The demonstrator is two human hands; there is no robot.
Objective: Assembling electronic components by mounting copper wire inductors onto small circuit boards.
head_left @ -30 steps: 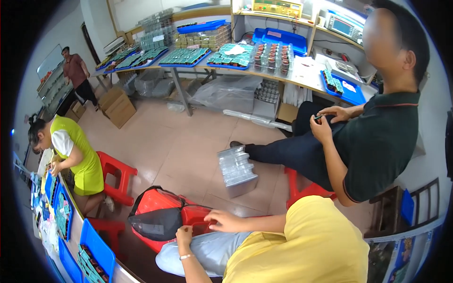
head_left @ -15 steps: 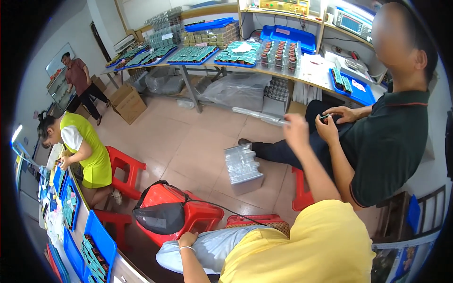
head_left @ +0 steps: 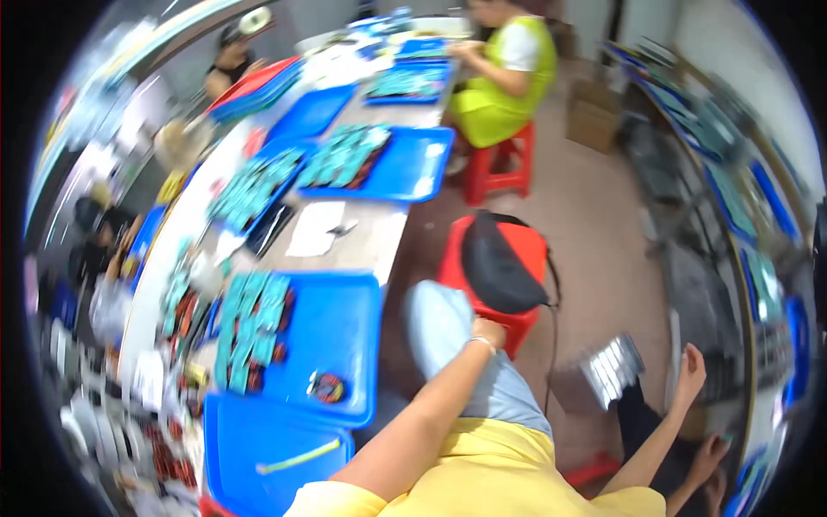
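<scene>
My left hand (head_left: 489, 333), with a white band at the wrist, lies on my thigh in light blue trousers (head_left: 508, 392), its fingers partly hidden. Out to the right, my right hand (head_left: 692, 372) is raised with loosely parted fingers and no visible object in it. Below and left of it, a stack of clear plastic trays (head_left: 613, 370) sits low by a co-worker's dark trouser leg. At my left, a blue tray (head_left: 357, 345) on the table holds rows of green-topped parts (head_left: 251, 332) and one loose round dark part (head_left: 327, 388).
A blue tray (head_left: 228, 457) with a yellow-green stick (head_left: 300, 457) is nearest me. A red stool (head_left: 517, 332) carries a black bag (head_left: 500, 267), its strap hanging down. A person in yellow-green (head_left: 508, 95) sits at the far table. Another person's hand (head_left: 708, 457) is at lower right.
My view has swung left onto the table and its trays. My left hand stays on my thigh. The clear plastic strip beside my right hand's fingertips no longer shows there.
</scene>
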